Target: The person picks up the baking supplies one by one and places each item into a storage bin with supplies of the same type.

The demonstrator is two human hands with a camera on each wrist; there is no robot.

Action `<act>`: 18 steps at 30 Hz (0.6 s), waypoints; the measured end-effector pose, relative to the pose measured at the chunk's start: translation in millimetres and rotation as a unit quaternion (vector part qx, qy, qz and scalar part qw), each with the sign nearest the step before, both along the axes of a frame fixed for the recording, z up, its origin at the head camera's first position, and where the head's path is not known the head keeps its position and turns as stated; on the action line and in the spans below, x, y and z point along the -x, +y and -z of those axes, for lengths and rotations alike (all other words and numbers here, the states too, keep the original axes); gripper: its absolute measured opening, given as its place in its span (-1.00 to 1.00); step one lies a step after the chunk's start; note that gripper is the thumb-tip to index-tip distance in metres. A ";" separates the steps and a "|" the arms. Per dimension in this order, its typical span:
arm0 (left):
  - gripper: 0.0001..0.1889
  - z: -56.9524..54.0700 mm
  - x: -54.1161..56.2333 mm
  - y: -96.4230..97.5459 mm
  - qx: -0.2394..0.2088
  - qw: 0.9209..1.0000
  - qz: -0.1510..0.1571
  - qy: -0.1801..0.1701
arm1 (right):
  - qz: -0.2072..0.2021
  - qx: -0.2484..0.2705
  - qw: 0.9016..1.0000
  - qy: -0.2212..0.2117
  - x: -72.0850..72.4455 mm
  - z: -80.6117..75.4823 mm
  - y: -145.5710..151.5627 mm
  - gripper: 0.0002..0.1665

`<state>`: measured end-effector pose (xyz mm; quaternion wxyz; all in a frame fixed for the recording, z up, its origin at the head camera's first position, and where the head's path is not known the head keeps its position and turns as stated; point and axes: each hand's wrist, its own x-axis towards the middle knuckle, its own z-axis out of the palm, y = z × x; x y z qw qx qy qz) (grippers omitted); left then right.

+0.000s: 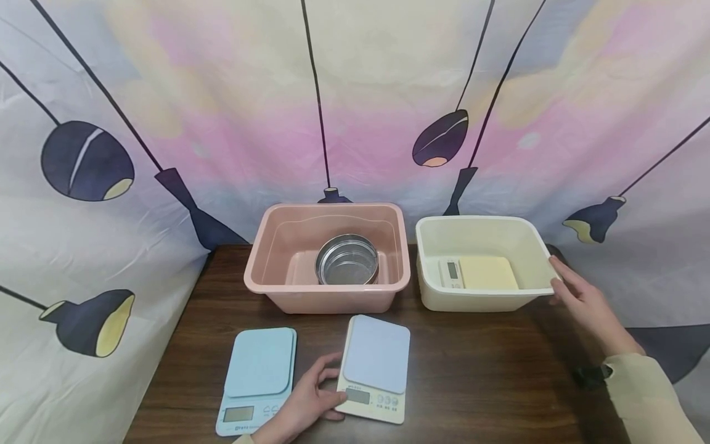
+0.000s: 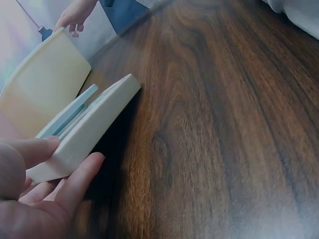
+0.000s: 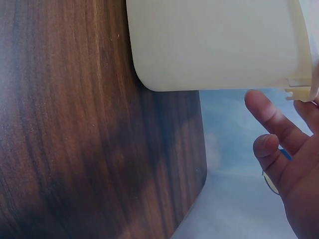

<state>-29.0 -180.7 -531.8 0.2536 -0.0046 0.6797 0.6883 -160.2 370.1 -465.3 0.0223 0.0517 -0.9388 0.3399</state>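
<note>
My left hand grips the left edge of a white kitchen scale with a pale blue platform. Thumb on top and fingers below, it tilts the scale up from the table in the left wrist view. Just left of that hand lies a light blue kitchen scale, partly covered by the wrist. At the far right, my right hand holds the rim of a cream plastic basin; two of its fingers stick out beside the wall. Inside that basin lies a pale yellow kitchen scale.
A pink plastic basin stands left of the cream one, holding round metal sieves. Both sit at the back of a dark wooden table. Behind hangs a printed cloth.
</note>
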 end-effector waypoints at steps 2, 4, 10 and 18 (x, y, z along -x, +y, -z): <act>-0.12 -0.3 -0.6 0.6 -0.008 1.000 -0.005 -0.011 | 0.001 -0.001 1.000 0.000 0.4 0.4 0.3 -0.26; -0.12 -0.1 -1.2 0.9 -0.008 1.000 -0.009 -0.015 | 0.003 -0.002 1.000 -0.001 0.6 0.8 0.6 -0.26; -0.18 2.5 -1.4 0.2 -0.006 1.000 -0.010 -0.015 | 0.006 0.000 1.000 -0.002 0.5 1.4 0.7 -0.26; -0.29 0.6 0.0 0.4 -0.019 1.000 -0.009 -0.012 | 0.009 -0.001 1.000 -0.001 0.2 1.7 0.3 -0.26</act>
